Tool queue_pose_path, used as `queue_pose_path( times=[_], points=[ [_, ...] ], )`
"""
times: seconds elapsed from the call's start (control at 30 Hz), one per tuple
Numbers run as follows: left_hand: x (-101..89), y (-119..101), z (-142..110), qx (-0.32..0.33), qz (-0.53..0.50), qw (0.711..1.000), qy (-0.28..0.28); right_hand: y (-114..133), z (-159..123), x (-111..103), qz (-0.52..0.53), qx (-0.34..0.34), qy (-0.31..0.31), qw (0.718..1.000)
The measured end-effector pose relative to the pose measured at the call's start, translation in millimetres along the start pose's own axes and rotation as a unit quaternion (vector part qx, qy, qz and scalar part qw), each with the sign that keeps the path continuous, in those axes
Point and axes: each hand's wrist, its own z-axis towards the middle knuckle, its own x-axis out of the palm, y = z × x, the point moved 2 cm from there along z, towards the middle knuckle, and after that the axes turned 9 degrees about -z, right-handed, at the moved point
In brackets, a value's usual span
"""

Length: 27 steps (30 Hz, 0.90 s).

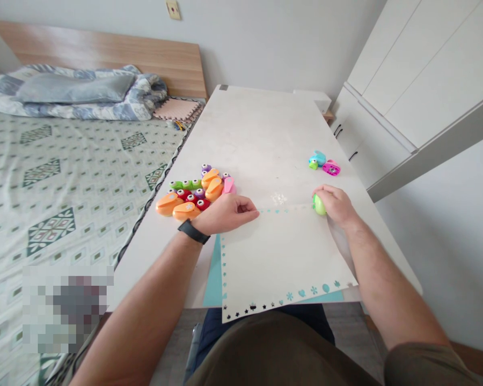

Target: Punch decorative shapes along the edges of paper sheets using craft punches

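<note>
A white paper sheet [279, 257] with small shapes punched along its edges lies on the white table [253, 134], over a teal sheet [213, 279]. My right hand [336, 205] is closed round a green craft punch [318, 205] at the paper's far right corner. My left hand [229, 213], with a black wristband, rests curled in a loose fist at the paper's far left corner, with nothing seen in it. Just left of that hand lies a pile of orange, red, green and purple punches [193, 193].
A blue punch [317, 159] and a pink punch [331, 168] lie further back on the right. White paper bits [279, 198] are scattered past the paper's far edge. A bed [64, 161] runs along the table's left side; white cabinets [406, 80] stand on the right.
</note>
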Motion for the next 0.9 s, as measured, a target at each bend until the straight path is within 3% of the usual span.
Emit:
queue_pose_path(
  times=[0.9],
  points=[
    [1.1,-1.0,-0.2,0.007,0.003,1.000,0.001,-2.6,1.8,2.6,-0.042,0.005,-0.032,0.999]
  ],
)
